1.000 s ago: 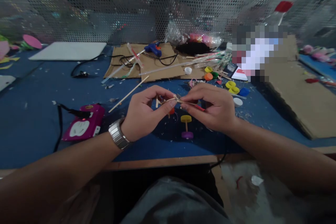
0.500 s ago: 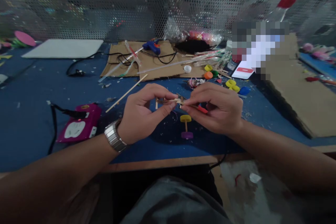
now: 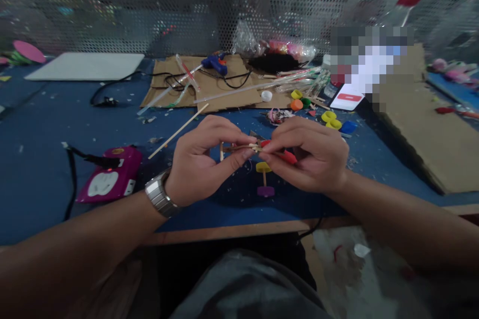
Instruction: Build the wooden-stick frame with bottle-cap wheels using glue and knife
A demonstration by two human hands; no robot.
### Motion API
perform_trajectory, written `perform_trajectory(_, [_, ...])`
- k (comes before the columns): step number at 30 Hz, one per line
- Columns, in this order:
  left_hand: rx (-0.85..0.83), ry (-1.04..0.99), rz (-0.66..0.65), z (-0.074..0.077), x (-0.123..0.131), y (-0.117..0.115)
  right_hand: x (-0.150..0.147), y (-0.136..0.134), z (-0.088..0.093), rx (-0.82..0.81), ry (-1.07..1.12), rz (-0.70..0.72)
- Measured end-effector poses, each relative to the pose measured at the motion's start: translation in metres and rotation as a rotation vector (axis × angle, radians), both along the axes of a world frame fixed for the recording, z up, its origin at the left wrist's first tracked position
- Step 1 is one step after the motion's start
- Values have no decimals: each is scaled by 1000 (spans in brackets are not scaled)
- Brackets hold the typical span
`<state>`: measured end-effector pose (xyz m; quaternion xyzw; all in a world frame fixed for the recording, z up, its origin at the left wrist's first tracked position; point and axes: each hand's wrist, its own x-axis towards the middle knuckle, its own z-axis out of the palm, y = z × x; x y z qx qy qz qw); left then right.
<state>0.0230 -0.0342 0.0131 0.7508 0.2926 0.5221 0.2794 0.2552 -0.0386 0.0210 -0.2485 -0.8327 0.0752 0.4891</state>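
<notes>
My left hand [image 3: 207, 162] and my right hand [image 3: 309, 154] meet above the front of the table, thumbs and forefingers pinching a thin, flat assembly of brown strips and pale sticks [image 3: 239, 148]. What exactly it is made of is partly hidden by the fingers. A red piece [image 3: 289, 157] shows under my right fingers; whether it is fixed to the assembly I cannot tell. Just below the hands lies an axle stick [image 3: 264, 178] with a yellow bottle cap [image 3: 263, 166] at one end and a purple cap [image 3: 265, 191] at the other.
A pink power box [image 3: 110, 179] with a black cord sits at left, near a loose wooden stick [image 3: 177, 132]. Farther back, a blue glue gun [image 3: 215, 63] rests on cardboard [image 3: 228, 102]. Coloured caps [image 3: 331, 120] and a lit phone [image 3: 348, 99] lie at right, beside a large cardboard piece [image 3: 437, 144].
Both hands keep their pinch on the stick assembly, which has turned slightly between the fingers. More of the red piece shows by my right fingers. The view has shifted a little.
</notes>
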Motion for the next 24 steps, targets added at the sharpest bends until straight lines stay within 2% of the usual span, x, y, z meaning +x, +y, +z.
perform_trajectory(10, [187, 13, -20, -4, -1, 7, 2, 0, -1, 64, -5, 32])
perform_trajectory(24, [63, -14, -18, -1, -1, 2, 1, 3, -3, 52, 23, 98])
